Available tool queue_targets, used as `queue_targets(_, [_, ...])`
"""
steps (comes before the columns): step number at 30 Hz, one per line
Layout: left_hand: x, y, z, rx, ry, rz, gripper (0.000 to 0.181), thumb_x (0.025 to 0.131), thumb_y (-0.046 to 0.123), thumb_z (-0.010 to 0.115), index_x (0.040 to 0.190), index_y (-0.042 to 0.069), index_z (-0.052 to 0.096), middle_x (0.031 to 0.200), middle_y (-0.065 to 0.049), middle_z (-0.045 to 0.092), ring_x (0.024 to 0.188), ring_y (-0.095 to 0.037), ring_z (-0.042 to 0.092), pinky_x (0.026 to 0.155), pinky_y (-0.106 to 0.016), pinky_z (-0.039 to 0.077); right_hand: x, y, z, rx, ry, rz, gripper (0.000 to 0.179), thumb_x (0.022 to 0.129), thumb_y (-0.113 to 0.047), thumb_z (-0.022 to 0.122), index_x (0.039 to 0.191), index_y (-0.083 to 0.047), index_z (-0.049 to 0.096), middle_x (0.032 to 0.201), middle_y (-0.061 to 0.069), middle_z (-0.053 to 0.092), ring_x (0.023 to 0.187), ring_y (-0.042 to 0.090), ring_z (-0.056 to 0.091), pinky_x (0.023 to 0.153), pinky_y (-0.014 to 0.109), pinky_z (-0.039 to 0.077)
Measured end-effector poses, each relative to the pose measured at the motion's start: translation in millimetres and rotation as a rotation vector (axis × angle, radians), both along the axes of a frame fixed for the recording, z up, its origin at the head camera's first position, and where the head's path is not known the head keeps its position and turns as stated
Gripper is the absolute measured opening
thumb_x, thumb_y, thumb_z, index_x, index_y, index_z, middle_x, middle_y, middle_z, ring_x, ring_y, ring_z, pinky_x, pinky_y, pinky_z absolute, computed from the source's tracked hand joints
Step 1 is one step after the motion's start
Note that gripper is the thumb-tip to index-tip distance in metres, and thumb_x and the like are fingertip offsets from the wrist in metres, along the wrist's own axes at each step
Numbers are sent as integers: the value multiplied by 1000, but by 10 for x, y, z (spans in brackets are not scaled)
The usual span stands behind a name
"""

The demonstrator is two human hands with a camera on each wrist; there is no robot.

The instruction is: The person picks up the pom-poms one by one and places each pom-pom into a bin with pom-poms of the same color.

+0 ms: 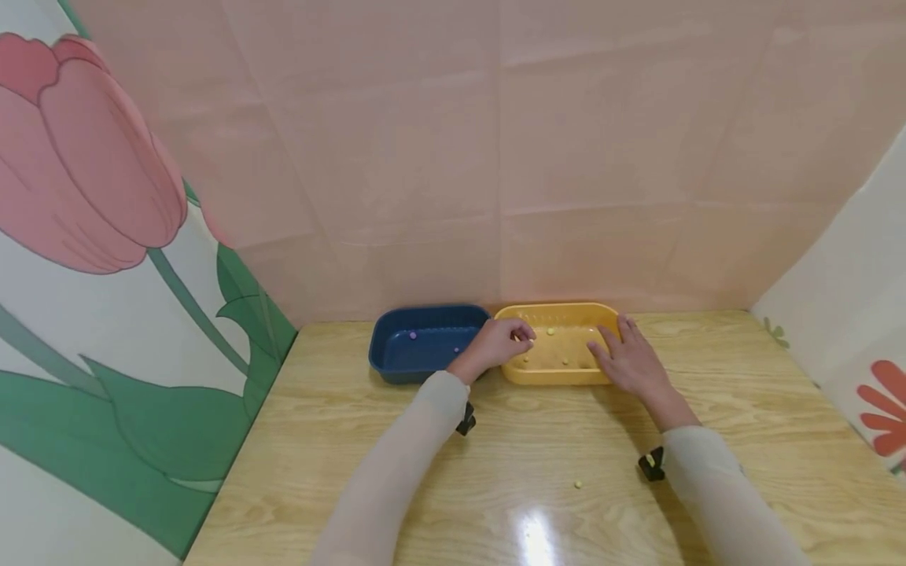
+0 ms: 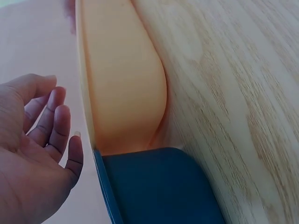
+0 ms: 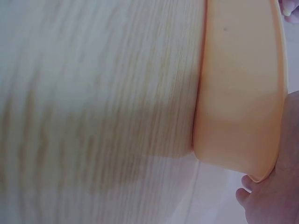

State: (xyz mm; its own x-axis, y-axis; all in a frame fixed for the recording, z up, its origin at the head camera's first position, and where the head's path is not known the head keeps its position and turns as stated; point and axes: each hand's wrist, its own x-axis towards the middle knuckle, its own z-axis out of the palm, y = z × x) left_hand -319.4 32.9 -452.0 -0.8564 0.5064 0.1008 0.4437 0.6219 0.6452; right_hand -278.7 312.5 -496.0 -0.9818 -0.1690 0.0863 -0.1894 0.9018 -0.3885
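My left hand point(image 1: 499, 343) hovers over the left end of the yellow tray point(image 1: 559, 377). Its fingers are bent, thumb and index tips close together; in the right wrist view a small pale-yellow bit point(image 3: 286, 11) shows at those fingertips. Over the tray's right end, my right hand point(image 1: 633, 365) rests at the rim with fingers spread and fairly straight, thumb and a finger reaching inside. Several small yellow pieces, including one yellow piece point(image 1: 550, 332) near the back, lie in the tray. The left wrist view shows the curled left fingers point(image 2: 60, 123) beside the trays.
A dark blue tray point(image 1: 375, 365) stands left of the yellow one and holds small purple pieces point(image 1: 414, 336). One loose yellow piece point(image 1: 577, 485) lies on the wooden table point(image 1: 510, 448) nearer the front. A pink sheet point(image 1: 425, 196) hangs behind the trays.
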Motion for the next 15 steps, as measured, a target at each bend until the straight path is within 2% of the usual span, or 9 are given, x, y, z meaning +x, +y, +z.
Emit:
queue_targets(8, [-55, 124, -37, 18, -36, 11, 15, 97, 20, 70, 107, 10, 75, 93, 6, 69, 83, -6, 59, 74, -20, 47, -8, 6, -16, 12, 11, -2, 76, 109, -53, 28, 156, 6, 30, 160, 41, 3, 148, 57, 3, 115, 71, 11])
queue_targets(15, [-93, 180, -58, 39, -39, 59, 11, 97, 23, 71, 102, 15, 75, 91, 8, 68, 83, -6, 59, 73, -21, 47, -3, 5, -27, 10, 1, -6, 77, 108, -55, 26, 156, 6, 29, 161, 40, 1, 149, 56, 2, 115, 71, 10])
